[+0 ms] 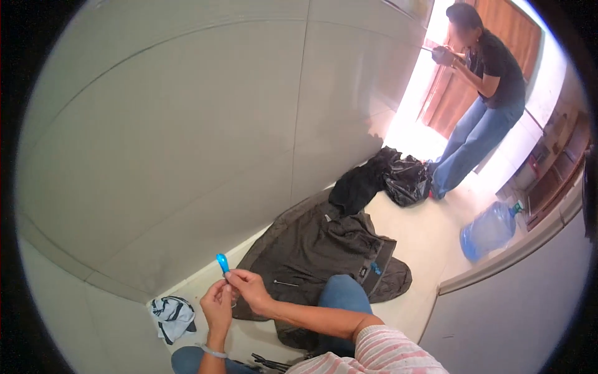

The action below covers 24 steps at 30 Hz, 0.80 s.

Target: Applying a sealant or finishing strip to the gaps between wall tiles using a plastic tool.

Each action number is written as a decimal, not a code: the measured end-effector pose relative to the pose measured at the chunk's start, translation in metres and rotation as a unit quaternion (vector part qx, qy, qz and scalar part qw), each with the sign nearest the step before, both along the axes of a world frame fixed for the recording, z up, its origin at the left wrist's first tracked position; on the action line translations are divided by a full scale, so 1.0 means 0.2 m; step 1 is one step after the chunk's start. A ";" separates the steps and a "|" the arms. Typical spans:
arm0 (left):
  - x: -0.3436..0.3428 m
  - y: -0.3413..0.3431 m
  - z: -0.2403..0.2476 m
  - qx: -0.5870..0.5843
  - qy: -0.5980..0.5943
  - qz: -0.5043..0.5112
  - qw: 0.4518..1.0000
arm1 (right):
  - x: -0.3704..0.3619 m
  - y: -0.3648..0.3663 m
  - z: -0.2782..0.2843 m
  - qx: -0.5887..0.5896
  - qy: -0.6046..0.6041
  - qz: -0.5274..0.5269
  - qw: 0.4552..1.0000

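My left hand (217, 305) and my right hand (249, 288) meet in front of me, fingertips together. Between them they pinch a small bright blue object (222, 262) with a rounded tip that sticks up above the fingers. Which hand carries most of it I cannot tell. A thin bracelet circles my left wrist. My right arm wears a pink striped sleeve. My knees in blue jeans (339, 293) sit below the hands, over a dark grey jacket (324, 249) spread on the floor.
A crumpled black-and-white cloth (172, 316) lies on the floor by the wall corner. Beyond the jacket are a black garment (358, 184) and a black plastic bag (408, 179). A large blue water bottle (489, 229) lies on its side. Another person (479, 100) stands by the curtained doorway.
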State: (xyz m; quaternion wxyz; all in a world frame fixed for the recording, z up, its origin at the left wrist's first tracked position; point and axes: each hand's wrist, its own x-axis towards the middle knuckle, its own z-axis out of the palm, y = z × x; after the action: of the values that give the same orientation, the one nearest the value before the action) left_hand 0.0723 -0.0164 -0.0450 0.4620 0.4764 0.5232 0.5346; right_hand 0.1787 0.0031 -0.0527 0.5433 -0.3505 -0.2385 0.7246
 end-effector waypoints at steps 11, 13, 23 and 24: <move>-0.10 -0.18 0.17 -0.028 0.117 0.011 0.993 | 0.95 0.24 0.16 -0.015 -0.042 -0.079 0.996; -0.12 -0.22 0.20 -0.027 0.123 0.022 0.992 | 1.04 0.27 0.23 -0.014 -0.038 -0.083 0.996; -0.25 -0.33 0.21 -0.023 0.203 0.118 0.972 | 1.14 0.37 0.65 0.049 -0.017 -0.046 0.998; -0.25 -0.34 0.22 -0.021 0.203 0.114 0.972 | 1.17 0.37 0.68 0.053 -0.015 -0.043 0.998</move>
State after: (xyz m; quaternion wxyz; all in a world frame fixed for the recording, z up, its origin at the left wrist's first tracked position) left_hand 0.0228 -0.0842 -0.0016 0.2923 0.5025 0.6680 0.4645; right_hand 0.4117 0.0768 0.0833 0.5883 -0.3419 -0.2698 0.6813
